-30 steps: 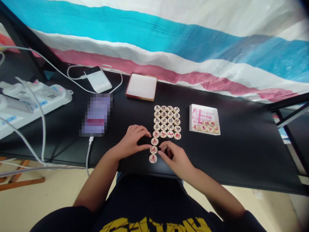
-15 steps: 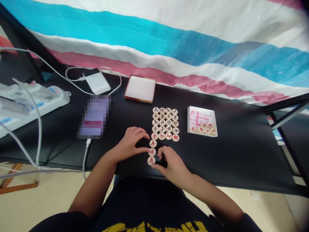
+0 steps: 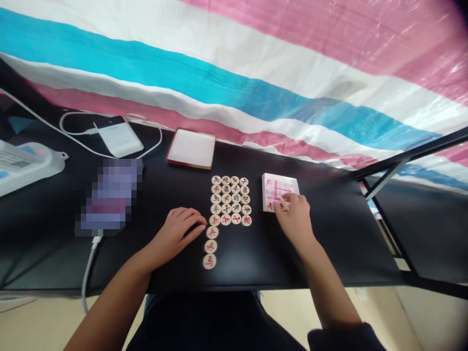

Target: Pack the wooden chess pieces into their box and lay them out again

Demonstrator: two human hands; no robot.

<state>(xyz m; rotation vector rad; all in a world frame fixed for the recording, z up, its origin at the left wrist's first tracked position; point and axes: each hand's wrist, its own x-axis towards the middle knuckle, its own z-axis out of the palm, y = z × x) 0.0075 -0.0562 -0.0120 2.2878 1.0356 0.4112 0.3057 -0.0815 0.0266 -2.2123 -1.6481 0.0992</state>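
Your left hand (image 3: pixel 181 233) has slipped its thumb off the column of three red-marked discs (image 3: pixel 210 246); it now rests loosely curled beside the upper end, gripping nothing that shows, its forearm slanting up and to the right with the knuckles uppermost. Whether a fingertip brushes a disc, you can't tell from here. The column keeps its place on the black table (image 3: pixel 256 261), running toward you from the left end of the four-wide block of discs (image 3: pixel 231 200), so the layout itself is unaltered. The bigger change is on your right: your right hand (image 3: pixel 292 207) has left the column's side and gone to the white box (image 3: pixel 264 194), which shifts your work to the discs inside. That forearm leans up and to the left; thumb and fingers bend around a boxed disc (image 3: pixel 282 206), but you can't tell whether they grip it.
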